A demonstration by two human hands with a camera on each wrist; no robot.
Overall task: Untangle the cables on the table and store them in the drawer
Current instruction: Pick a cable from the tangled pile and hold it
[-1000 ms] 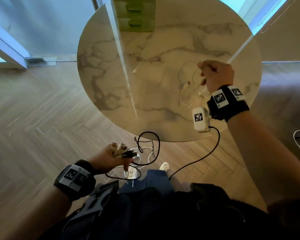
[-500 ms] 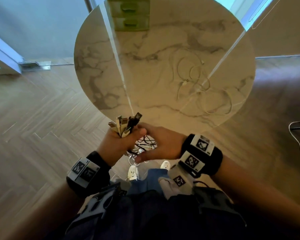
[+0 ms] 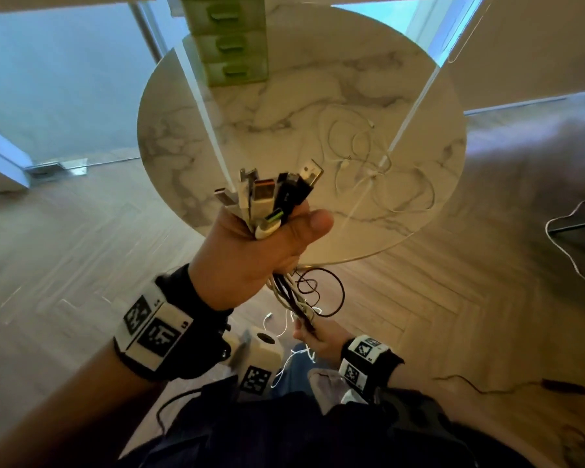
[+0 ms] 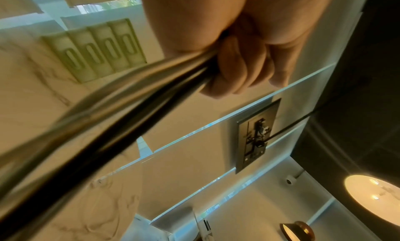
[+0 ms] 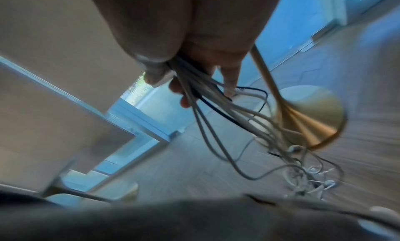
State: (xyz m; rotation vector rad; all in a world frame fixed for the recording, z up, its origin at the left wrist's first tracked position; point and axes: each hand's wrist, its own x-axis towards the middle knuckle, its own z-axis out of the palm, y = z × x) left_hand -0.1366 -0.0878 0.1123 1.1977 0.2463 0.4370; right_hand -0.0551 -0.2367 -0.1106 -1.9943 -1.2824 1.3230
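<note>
My left hand (image 3: 260, 251) is raised in front of the round marble table (image 3: 190, 130) and grips a bundle of black and white cables (image 3: 267, 197), their USB plugs sticking up out of my fist. In the left wrist view the fingers (image 4: 242, 65) curl round the cable bundle (image 4: 121, 107). The cords hang down to my right hand (image 3: 318, 336), lower and near my lap, which grips the same strands (image 5: 207, 94). Loose white cables (image 3: 368, 163) lie tangled on the table's right half. The green drawer unit (image 3: 232, 45) stands at the table's far edge, its drawers closed.
The table's brass foot (image 5: 307, 118) stands on the wooden floor beneath the hanging cords. A grey cable (image 3: 574, 238) trails on the floor at the right, a dark cord (image 3: 487, 386) near my right leg. Glass doors stand behind the table.
My left hand has lifted the cable bundle high in front of the table. My right hand left the white cables on the table, came to the bundle and slid down along the cords.
</note>
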